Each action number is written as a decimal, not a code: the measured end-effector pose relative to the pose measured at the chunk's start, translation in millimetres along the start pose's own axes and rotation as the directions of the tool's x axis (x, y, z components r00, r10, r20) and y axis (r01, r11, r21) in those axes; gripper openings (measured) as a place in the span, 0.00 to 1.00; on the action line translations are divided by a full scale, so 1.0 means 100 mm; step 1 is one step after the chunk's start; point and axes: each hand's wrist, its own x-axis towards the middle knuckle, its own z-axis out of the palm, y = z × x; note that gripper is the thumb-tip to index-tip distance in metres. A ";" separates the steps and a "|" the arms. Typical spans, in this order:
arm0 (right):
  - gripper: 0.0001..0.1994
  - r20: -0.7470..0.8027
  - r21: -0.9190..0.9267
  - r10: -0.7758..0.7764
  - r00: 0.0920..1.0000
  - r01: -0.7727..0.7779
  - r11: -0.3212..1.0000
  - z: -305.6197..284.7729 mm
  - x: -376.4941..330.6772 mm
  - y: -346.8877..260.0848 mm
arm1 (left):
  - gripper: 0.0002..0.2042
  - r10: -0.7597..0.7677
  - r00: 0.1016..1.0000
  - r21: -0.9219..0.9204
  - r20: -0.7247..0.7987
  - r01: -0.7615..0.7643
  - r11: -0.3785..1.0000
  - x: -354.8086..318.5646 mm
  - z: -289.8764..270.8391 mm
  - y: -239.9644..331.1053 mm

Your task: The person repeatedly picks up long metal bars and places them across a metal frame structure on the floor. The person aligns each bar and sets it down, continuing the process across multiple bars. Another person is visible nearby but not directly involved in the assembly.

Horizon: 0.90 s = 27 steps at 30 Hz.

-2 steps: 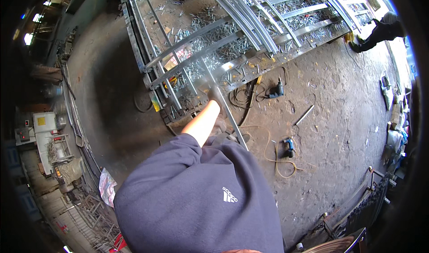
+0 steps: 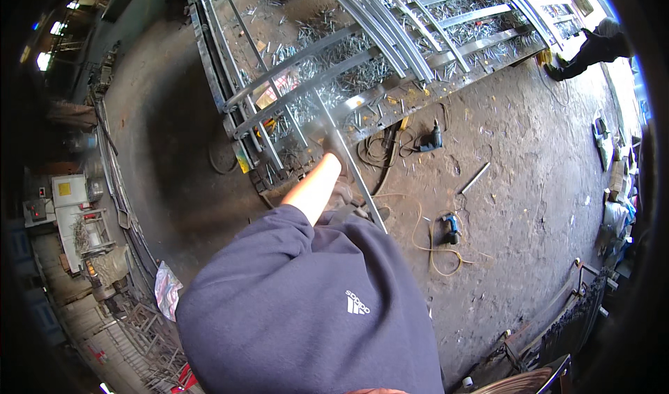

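My left forearm reaches forward from a dark sleeve, and my left hand (image 2: pixel 334 147), in a dark glove, is closed around a long, narrow metal bar (image 2: pixel 359 181). The glove is slightly blurred. The bar slants from the frame's near edge back toward my body. Its far end lies by the corner of a large workbench (image 2: pixel 411 106) that carries metal strips. My right hand does not show; my torso covers that side. Below the glove, brownish shapes beside the bar are too unclear to name.
Several long metal profiles (image 2: pixel 390 32) lie across the bench among heaps of loose screw-like pieces (image 2: pixel 348 63). A dark power drill (image 2: pixel 432 140), coiled hose (image 2: pixel 376 153), blue cordless tool (image 2: pixel 451 228) and short rod (image 2: pixel 475 179) lie on the floor. Another person (image 2: pixel 596 49) is at the far right.
My left hand has shifted very slightly at the bar and looks more blurred. The bar, bench and floor tools stay almost where they were.
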 end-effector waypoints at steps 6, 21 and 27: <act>0.15 -0.003 -0.355 0.125 0.992 -0.118 0.927 0.42 1.02 0.12 | 0.22 -0.237 0.970 0.270 0.058 0.213 0.939 0.44 -0.54 0.13; 0.14 -0.022 0.189 -0.004 1.000 0.008 0.982 0.75 1.39 -0.91 | 0.21 -0.359 0.910 0.204 0.207 0.318 0.926 0.00 -0.96 0.88; 0.12 0.143 0.280 0.155 0.977 -0.190 0.941 0.79 1.45 -1.12 | 0.17 -0.295 0.891 0.205 0.345 0.235 0.950 -0.07 -1.29 1.26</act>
